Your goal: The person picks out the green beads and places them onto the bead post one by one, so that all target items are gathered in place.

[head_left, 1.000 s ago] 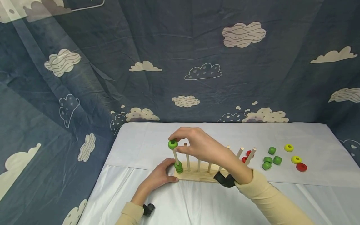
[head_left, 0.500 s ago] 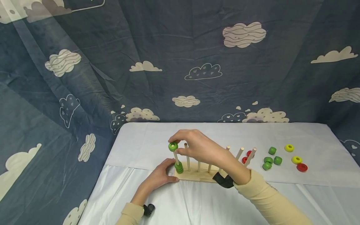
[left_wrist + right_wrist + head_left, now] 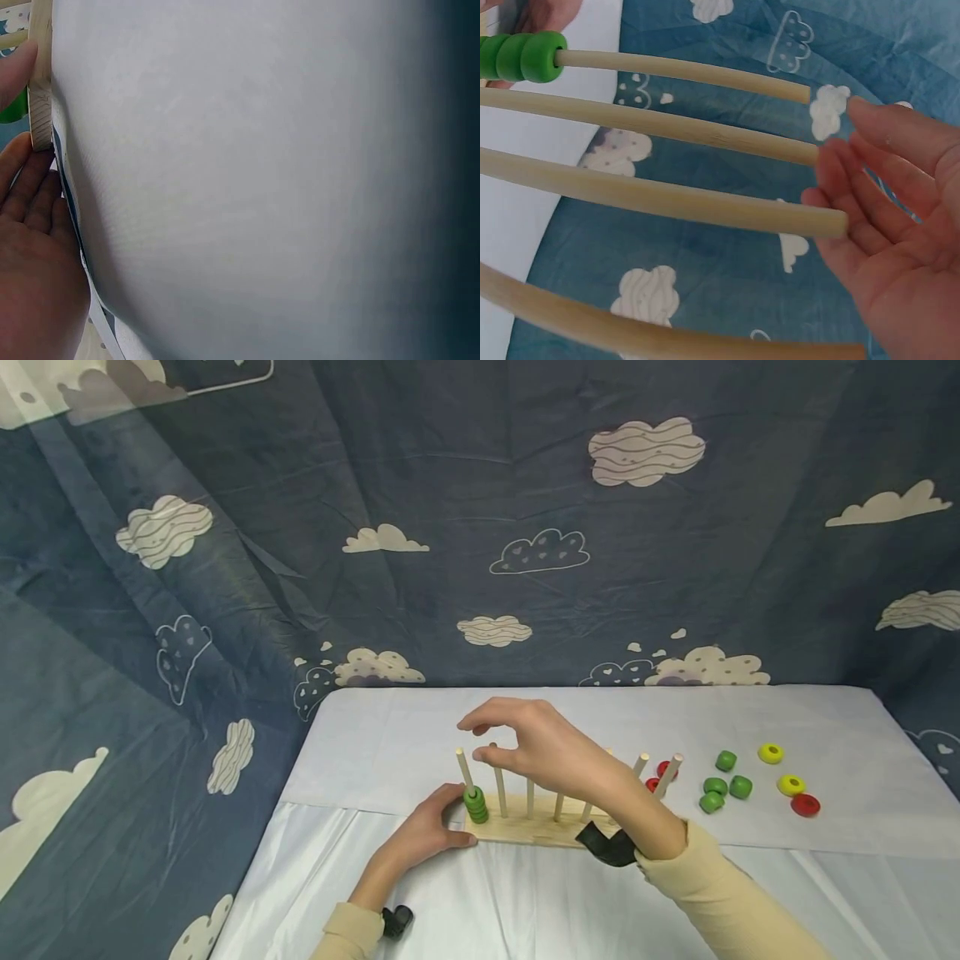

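A wooden peg stand [image 3: 517,831] with a row of upright pegs rests on the white-covered table. Its leftmost peg carries a stack of green beads [image 3: 476,806], also seen as green beads [image 3: 525,57] in the right wrist view. My left hand [image 3: 427,827] grips the left end of the base, thumb at the front and fingers behind. The left wrist view shows that hand [image 3: 37,247] at the base's end [image 3: 40,112]. Above the pegs is my right hand [image 3: 540,747], holding nothing, its thumb and fingers apart near the peg tips.
To the right lie several loose green beads [image 3: 715,786], a yellow ring [image 3: 770,754], another yellow ring [image 3: 791,786] and a red ring [image 3: 806,806]. More red rings [image 3: 654,786] show behind the right pegs. A dark cloud-printed curtain [image 3: 450,585] hangs behind the table.
The green bead pinched by my right hand at the leftmost peg's top has dropped onto the stack below. That hand has spread its fingers and shifted slightly right. The left hand stays put.
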A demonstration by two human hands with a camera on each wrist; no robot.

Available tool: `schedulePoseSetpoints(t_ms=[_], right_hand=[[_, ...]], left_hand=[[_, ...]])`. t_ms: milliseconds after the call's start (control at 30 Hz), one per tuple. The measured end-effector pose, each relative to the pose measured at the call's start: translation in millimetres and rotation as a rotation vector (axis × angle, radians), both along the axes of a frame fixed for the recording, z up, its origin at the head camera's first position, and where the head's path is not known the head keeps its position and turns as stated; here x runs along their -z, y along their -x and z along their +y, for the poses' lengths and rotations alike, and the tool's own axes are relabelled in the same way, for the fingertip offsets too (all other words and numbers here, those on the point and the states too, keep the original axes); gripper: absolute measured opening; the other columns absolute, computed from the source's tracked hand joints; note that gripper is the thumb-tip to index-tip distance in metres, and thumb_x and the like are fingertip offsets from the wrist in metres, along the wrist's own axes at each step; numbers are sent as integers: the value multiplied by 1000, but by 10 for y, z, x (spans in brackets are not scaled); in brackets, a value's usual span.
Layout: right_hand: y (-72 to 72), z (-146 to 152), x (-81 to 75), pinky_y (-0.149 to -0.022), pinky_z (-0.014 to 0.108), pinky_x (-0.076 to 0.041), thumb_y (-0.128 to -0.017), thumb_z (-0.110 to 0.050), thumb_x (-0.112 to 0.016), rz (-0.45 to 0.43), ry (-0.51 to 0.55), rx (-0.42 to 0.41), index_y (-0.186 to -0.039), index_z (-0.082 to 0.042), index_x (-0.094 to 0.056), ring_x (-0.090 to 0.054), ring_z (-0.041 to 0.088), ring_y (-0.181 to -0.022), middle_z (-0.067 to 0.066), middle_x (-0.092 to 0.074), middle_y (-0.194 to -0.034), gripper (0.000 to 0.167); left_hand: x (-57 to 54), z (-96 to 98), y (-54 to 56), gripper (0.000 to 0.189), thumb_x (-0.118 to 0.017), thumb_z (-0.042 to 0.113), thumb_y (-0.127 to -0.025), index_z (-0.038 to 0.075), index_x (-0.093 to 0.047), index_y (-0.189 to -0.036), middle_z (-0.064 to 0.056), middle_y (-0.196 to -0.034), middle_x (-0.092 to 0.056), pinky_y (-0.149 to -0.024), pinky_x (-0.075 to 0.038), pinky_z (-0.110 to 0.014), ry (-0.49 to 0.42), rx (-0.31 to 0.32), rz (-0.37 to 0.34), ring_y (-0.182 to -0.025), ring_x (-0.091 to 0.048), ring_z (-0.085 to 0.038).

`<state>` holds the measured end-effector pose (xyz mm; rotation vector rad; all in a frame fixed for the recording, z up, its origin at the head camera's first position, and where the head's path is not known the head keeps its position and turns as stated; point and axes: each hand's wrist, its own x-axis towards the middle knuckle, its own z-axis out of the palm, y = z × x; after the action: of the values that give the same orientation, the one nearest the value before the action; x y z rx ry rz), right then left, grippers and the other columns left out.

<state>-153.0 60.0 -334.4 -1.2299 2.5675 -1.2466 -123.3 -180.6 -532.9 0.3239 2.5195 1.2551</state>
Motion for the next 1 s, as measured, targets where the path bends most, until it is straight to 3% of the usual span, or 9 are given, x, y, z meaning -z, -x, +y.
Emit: schedulePoseSetpoints(t_ms=[333,500,800,1000], right_hand=[[-214,229,-9,-75,29,-54,-87,-11,-76,114,178,-67,-120,-19,-67,-62,9,-104,-13,-65,-116,35],[-352,309,67,-88,30,-53,-86,-7,-77,151,212,-65,-119,-17,-68,-61,11,-108,-9,-66,-118,36],[-575,414,273,-96,38,-51,-87,-13,-77,75,183,-3,-120,-19,-68,-60,14,-115,-10,-66,-117,34],[-726,460,465,-90,38,-54,-90,-22,-74,-17,162,34,-122,-25,-66,-61,11,-111,-15,-64,-118,33]], left_hand=[[-2,2,-11,72,-83,29,-78,24,-50,-142,7,-140,-50,-113,-30,-50,-5,5,-4,-139,-37,-21],[-23,10,-9,72,-83,27,-77,24,-51,-142,7,-138,-51,-113,-29,-50,-7,3,-6,-139,-37,-21],[-23,18,-12,72,-82,26,-76,19,-52,-141,3,-138,-52,-112,-31,-51,6,18,29,-138,-39,-25],[-32,22,-12,74,-81,29,-75,19,-51,-142,4,-141,-50,-114,-29,-49,34,3,14,-139,-37,-23]])
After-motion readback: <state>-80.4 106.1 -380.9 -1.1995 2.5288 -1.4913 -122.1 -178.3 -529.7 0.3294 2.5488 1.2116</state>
